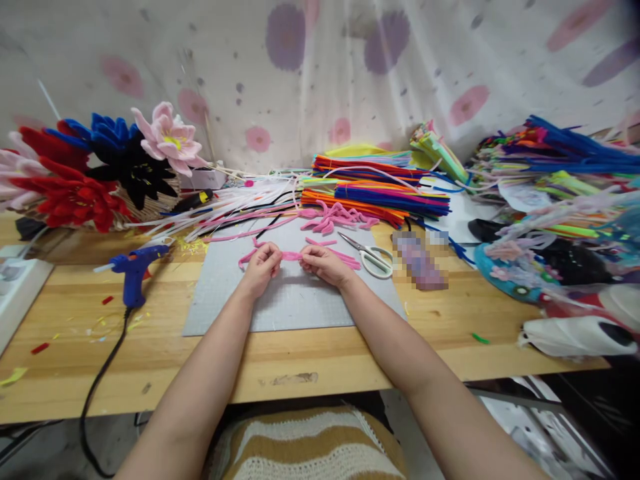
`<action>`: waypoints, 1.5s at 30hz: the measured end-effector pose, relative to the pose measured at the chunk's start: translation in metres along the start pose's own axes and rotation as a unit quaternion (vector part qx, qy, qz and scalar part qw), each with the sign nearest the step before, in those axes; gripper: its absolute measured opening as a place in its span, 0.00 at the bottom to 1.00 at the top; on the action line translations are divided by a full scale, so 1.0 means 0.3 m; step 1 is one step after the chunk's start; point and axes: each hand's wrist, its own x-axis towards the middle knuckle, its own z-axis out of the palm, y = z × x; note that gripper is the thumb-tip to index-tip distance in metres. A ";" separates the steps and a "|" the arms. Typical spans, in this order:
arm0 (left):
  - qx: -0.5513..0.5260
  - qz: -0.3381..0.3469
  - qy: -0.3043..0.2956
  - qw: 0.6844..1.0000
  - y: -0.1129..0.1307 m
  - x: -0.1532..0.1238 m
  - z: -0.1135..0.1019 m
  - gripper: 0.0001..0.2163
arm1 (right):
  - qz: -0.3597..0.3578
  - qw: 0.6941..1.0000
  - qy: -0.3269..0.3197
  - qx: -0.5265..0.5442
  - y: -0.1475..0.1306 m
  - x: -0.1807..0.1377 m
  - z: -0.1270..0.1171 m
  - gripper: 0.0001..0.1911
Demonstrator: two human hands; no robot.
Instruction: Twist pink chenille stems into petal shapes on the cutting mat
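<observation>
Between my two hands stretches a pink pipe cleaner [291,256], pinched near each end over the grey cutting mat [280,307]. My left hand [264,268] is closed on its left part, fingertips and thumb together. On the other side my right hand [324,264] pinches it too. Further pink pipe cleaners lie on the mat around both hands, and a heap of bent pink pieces [333,217] sits just beyond them. White-handled scissors [373,259] rest to the right of my right hand, blades pointing away to the left.
A blue hot glue gun [134,270] with a black cord stands at left, near a white power strip [23,290]. Fuzzy flowers [83,193] fill the back left. Bundles of coloured pipe cleaners [380,193] line the back; more are piled at right, behind a white roll [575,335].
</observation>
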 end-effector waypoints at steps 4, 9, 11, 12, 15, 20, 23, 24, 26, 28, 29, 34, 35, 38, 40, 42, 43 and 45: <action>0.031 0.014 0.014 0.999 -0.005 0.006 -0.008 0.14 | 0.000 1.000 0.002 -0.012 0.000 0.003 0.000 0.15; 0.034 -0.009 0.045 0.998 -0.003 0.003 -0.009 0.16 | -0.005 0.997 -0.011 -0.077 -0.002 0.002 0.007 0.14; 0.029 -0.021 0.036 0.999 -0.001 -0.001 -0.004 0.18 | -0.004 0.996 -0.012 -0.092 -0.004 -0.001 0.009 0.14; 0.024 -0.025 0.030 0.999 0.000 -0.003 -0.001 0.18 | -0.004 0.996 -0.011 -0.092 -0.005 -0.002 0.009 0.14; -0.005 -0.040 0.031 0.999 0.005 -0.004 0.006 0.18 | -0.003 0.997 -0.006 -0.077 -0.005 -0.004 0.007 0.14; -0.042 -0.030 0.085 0.995 0.007 0.008 0.008 0.16 | -0.013 0.998 -0.011 -0.053 0.002 -0.001 0.000 0.13; -0.040 -0.026 0.118 0.992 0.003 0.019 0.007 0.13 | -0.010 0.999 -0.009 -0.042 0.007 0.001 -0.002 0.13; -0.037 -0.025 0.125 0.991 0.002 0.022 0.006 0.12 | -0.007 0.999 -0.006 -0.040 0.008 0.002 -0.003 0.13; -0.030 -0.023 0.134 0.990 0.000 0.027 0.007 0.12 | -0.005 0.999 -0.003 -0.040 0.009 0.003 -0.003 0.14; -0.025 -0.021 0.139 0.990 0.000 0.029 0.008 0.11 | -0.005 0.999 -0.005 -0.043 0.008 0.004 -0.003 0.15; -0.024 -0.020 0.141 0.990 0.000 0.028 0.008 0.11 | -0.006 0.999 -0.009 -0.047 0.008 0.004 -0.003 0.15; -0.024 -0.004 0.146 0.989 -0.003 0.023 0.009 0.12 | -0.010 0.996 -0.032 -0.078 0.006 0.005 -0.004 0.14; -0.024 0.002 0.144 0.989 -0.004 0.022 0.009 0.12 | -0.011 0.996 -0.034 -0.083 0.006 0.004 -0.004 0.13; -0.025 0.011 0.133 0.991 -0.005 0.020 0.008 0.13 | -0.020 0.995 -0.022 -0.097 0.006 0.002 -0.001 0.13; -0.029 0.005 0.114 0.993 -0.005 0.018 0.008 0.15 | -0.030 0.993 -0.010 -0.110 0.007 0.000 0.004 0.12; -0.025 -0.014 0.096 0.995 -0.006 0.015 0.010 0.18 | -0.035 0.991 -0.006 -0.128 0.010 -0.002 0.011 0.12; -0.019 -0.026 0.091 0.995 -0.008 0.014 0.012 0.18 | -0.036 0.990 -0.006 -0.135 0.012 -0.002 0.015 0.12; -0.002 -0.048 0.096 0.994 -0.013 0.012 0.015 0.15 | -0.033 0.989 -0.007 -0.143 0.016 0.000 0.022 0.13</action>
